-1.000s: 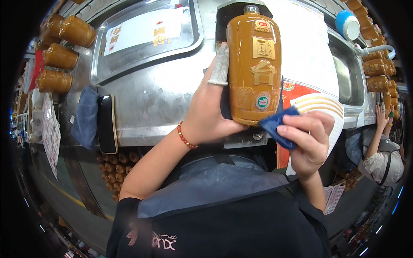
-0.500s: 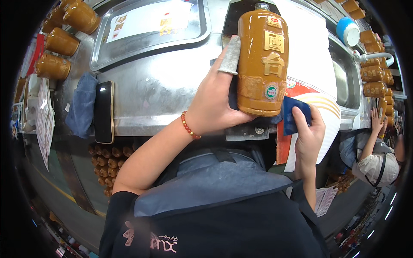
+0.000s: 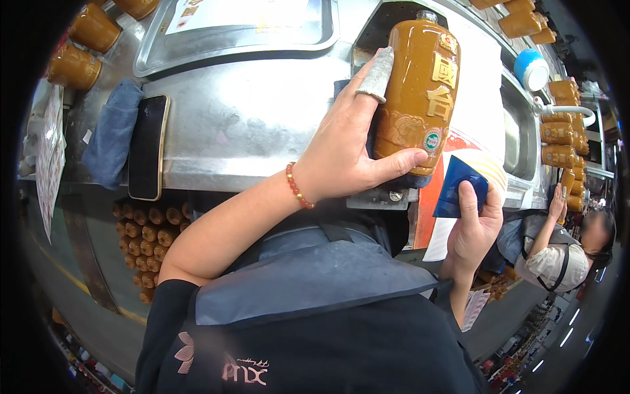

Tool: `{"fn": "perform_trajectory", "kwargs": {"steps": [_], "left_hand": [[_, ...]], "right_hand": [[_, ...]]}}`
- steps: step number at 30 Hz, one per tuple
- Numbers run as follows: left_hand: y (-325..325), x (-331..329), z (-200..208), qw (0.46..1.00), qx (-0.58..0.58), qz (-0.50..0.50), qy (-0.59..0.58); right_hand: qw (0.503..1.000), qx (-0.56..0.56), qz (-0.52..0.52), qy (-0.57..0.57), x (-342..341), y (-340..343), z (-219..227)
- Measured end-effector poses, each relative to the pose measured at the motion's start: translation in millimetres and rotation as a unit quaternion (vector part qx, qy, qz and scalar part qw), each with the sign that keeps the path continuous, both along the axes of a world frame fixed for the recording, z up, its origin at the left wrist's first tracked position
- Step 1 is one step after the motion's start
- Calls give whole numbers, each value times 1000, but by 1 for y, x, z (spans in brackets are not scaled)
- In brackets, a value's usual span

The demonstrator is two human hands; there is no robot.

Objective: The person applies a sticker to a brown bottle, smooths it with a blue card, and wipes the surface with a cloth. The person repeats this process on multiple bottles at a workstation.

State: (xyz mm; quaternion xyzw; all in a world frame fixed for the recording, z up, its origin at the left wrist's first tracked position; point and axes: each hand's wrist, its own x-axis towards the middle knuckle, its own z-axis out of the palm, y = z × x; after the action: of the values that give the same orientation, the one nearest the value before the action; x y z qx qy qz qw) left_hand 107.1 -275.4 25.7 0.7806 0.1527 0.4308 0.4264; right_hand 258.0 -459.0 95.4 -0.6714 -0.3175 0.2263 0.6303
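Observation:
A glossy caramel-brown bottle (image 3: 415, 85) with raised gold characters and a small round green-and-white sticker lies on a dark holder, its clear neck pointing away from me. My left hand (image 3: 354, 144) grips it from the left, the thumb across its lower front; a grey cloth cot covers one finger. To the right of the bottle's base, my right hand (image 3: 474, 226) pinches a thin, flat blue square piece (image 3: 459, 187) between thumb and fingers. A small gap separates that piece from the bottle. Beneath the bottle, a dark cloth edge shows.
A metal tray (image 3: 262, 54) with printed sheets sits at the far left. Nearer are a folded blue cloth (image 3: 113, 134) and a phone (image 3: 148, 148). White paper, a sink (image 3: 522, 131) and a blue-and-white roll (image 3: 531, 69) are on the right. Another person (image 3: 558, 259) works beyond.
The bottle now leans to the right, and my left thumb has come onto its lower front. My right hand has drawn the blue piece away from the bottle's base. The whole view has shifted.

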Motion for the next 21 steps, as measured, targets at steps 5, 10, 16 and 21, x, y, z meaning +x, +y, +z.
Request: {"fn": "perform_trajectory", "kwargs": {"steps": [5, 10, 16, 21], "left_hand": [[0, 1, -3, 1000, -8, -4, -11], [-5, 1, -1, 1000, -26, 5, -17], [-21, 5, 14, 997, -25, 59, 30], [-20, 5, 18, 997, -32, 60, 45]], "right_hand": [[1000, 18, -5, 8, 3, -3, -1], [999, 33, -30, 16, 5, -8, -4], [999, 30, -10, 24, -2, -11, -6], [999, 30, -17, 29, -4, -11, -5]]}}
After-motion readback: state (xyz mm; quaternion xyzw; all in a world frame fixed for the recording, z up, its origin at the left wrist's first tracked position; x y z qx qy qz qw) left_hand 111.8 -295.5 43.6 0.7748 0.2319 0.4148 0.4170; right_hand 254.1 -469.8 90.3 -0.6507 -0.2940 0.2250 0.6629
